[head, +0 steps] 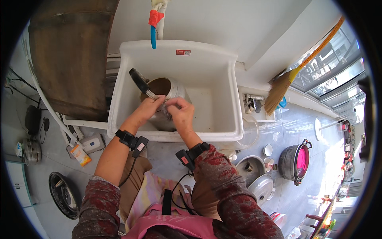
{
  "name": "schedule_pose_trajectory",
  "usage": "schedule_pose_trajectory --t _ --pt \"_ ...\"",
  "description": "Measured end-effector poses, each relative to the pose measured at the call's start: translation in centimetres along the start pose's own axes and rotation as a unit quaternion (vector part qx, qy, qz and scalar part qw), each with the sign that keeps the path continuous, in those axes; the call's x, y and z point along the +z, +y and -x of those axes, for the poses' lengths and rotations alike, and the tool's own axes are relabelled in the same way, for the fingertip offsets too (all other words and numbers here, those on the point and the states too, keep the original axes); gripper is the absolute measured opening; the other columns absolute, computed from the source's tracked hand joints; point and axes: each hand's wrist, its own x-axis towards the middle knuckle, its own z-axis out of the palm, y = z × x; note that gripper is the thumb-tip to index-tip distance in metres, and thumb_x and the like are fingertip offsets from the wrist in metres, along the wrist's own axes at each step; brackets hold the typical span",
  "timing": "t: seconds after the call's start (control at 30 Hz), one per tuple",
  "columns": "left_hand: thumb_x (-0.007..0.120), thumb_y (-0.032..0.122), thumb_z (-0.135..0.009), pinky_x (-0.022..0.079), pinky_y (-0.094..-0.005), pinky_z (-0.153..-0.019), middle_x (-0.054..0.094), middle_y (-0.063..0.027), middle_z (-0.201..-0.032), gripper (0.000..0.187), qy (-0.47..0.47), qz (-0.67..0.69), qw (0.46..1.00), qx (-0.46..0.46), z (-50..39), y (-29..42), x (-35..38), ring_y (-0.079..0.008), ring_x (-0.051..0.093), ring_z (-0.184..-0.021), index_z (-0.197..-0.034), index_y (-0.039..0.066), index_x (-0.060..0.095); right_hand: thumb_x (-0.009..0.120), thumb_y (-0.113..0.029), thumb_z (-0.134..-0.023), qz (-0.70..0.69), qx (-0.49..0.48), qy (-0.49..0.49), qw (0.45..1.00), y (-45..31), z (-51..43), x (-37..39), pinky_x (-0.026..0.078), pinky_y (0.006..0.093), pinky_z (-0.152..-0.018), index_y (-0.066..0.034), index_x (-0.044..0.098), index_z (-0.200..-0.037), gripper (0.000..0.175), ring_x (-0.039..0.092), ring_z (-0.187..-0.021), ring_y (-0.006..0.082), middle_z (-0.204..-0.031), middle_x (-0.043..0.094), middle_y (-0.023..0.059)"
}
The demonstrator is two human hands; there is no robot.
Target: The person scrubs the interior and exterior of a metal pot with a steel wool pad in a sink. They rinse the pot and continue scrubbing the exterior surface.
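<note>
A metal kettle [179, 89] with a wide round opening rests tilted in the left part of a white sink basin [213, 101]. Its black-gripped handle [139, 80] stands out to the upper left. My left hand [150, 108] holds the metal base of that handle near the kettle's rim. In the fingers of my right hand [182, 115] is a grey scouring pad, seemingly steel wool [166, 113], against the kettle's side, just right of my left hand. The kettle's lower body is partly hidden by my hands.
A blue hose [153, 37] hangs over the basin's back edge. A brown wooden board [70, 59] leans at the left. To the right are a broom [279, 91], a metal basin [250, 168], a lid [261, 189] and a large pot [288, 162]. A black tub [64, 195] stands lower left.
</note>
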Motion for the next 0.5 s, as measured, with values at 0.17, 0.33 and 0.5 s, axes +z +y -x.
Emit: schedule_pose_trajectory --t 0.17,0.33,0.5 --pt "0.056 0.030 -0.096 0.041 -0.0247 -0.087 0.060 0.0024 -0.103 0.033 0.024 0.037 0.998 -0.044 2.4 -0.6 0.5 -0.0081 0.051 -0.097 -0.114 0.003 0.062 0.062 -0.008 -0.079 0.104 -0.008 0.114 0.988 0.3 -3.8 -4.1 0.046 0.0262 -0.062 -0.0009 0.069 -0.090 0.015 0.057 -0.068 0.0114 -0.076 0.065 0.0034" --pt "0.056 0.029 -0.095 0.039 -0.0242 -0.083 0.059 0.0008 -0.099 0.031 0.048 0.017 0.997 -0.060 3.6 -1.1 0.7 -0.0086 0.049 -0.094 -0.111 0.003 0.061 0.066 -0.012 -0.078 0.340 -0.022 0.011 0.940 1.3 -4.9 -4.8 0.049 0.0311 -0.063 -0.0044 0.070 -0.091 0.016 0.061 -0.065 0.0175 -0.076 0.067 0.0086" --pt "0.057 0.028 -0.095 0.041 -0.0264 -0.075 0.059 0.0004 -0.089 0.028 0.062 -0.030 0.997 -0.047 3.0 -2.2 1.2 -0.0100 0.049 -0.085 -0.102 0.001 0.061 0.067 -0.012 -0.075 0.453 -0.191 -0.085 0.867 1.8 -9.1 0.3 0.049 0.0396 -0.068 -0.0068 0.069 -0.086 0.012 0.061 -0.075 0.0322 -0.084 0.065 0.0148"
